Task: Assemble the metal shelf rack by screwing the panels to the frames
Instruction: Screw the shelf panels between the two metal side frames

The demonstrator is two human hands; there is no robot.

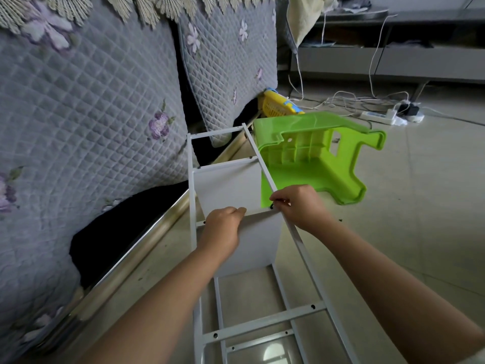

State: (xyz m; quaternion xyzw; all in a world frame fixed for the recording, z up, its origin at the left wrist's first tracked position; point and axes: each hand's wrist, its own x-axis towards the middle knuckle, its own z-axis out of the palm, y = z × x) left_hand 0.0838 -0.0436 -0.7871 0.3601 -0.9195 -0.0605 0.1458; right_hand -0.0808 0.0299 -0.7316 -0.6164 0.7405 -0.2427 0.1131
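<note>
Both forearms extended, left hand [223,227] curled on panel [231,187] edge, right hand [299,206] pinching screw [272,206]

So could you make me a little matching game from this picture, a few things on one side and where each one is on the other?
Things:
1. green stool
2. left hand
3. right hand
4. power strip

Places:
A. on the floor by the far cabinet, plugs in it
B. pinching at a black screw on the right frame rail
C. gripping the white panel's top edge
D. tipped on its side beside the rack

Pairs: 1-D, 2-C, 3-B, 4-A
</note>
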